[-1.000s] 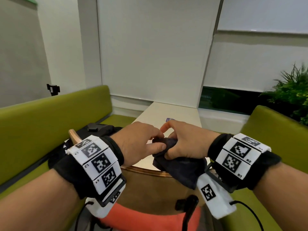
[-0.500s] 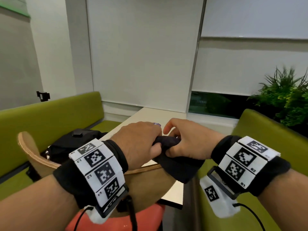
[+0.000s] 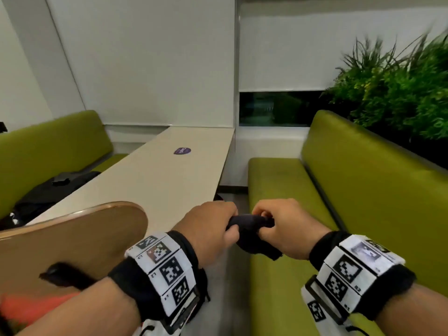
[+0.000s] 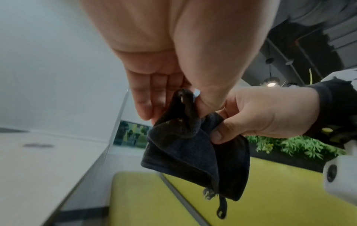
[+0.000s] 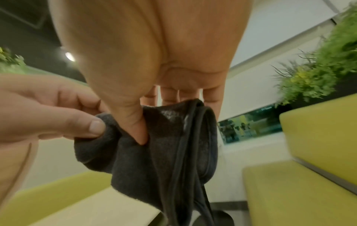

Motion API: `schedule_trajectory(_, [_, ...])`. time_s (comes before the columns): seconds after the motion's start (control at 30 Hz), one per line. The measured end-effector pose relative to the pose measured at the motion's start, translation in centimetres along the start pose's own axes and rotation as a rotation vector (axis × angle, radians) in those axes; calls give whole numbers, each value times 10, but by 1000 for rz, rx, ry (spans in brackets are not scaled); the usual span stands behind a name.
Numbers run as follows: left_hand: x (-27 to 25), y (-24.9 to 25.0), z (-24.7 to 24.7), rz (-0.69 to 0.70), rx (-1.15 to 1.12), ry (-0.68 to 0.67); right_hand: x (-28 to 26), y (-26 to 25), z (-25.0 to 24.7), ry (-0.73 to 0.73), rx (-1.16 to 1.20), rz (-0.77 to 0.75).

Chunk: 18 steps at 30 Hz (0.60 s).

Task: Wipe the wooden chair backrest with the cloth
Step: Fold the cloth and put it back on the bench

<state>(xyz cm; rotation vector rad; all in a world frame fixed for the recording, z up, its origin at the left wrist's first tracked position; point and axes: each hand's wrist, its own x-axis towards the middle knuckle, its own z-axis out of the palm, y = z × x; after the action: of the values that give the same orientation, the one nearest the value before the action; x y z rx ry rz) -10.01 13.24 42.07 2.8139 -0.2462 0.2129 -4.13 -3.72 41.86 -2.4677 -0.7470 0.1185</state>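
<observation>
Chair backrest (image 3: 72,238) before table (image 3: 169,170); benches (image 3: 363,190) flank both sides.

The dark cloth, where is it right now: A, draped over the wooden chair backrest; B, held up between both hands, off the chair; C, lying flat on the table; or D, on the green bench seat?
B: the left hand and right hand both pinch the dark cloth in the air, apart from the wooden chair backrest.

Light: even, soft indoor, ceiling lamp (image 5: 70,56) glowing
Blur: plant (image 3: 397,83) smeared, chair backrest (image 3: 72,241) soft
Edges: walls bowed by wide lens
</observation>
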Motion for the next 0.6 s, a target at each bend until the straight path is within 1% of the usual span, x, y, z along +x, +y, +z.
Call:
schedule_trajectory(0.07, [7, 7, 33, -43, -65, -44, -8, 32, 17, -34, -21, 66])
schedule_trajectory(0.2, [16, 10, 98, -90, -116, -132, -23, 86, 50, -70, -31, 166])
schedule_trajectory(0.3, [20, 10, 145, -112, -146, -210, -35, 117, 76, -112, -13, 257])
schedule_trajectory(0.5, [17, 15, 242, -241, -230, -387, -59, 180, 133, -149, -38, 447])
schedule_trajectory(0.6, [15, 20, 286, -275, -250, -439, -68, 208, 157, -164, -45, 544])
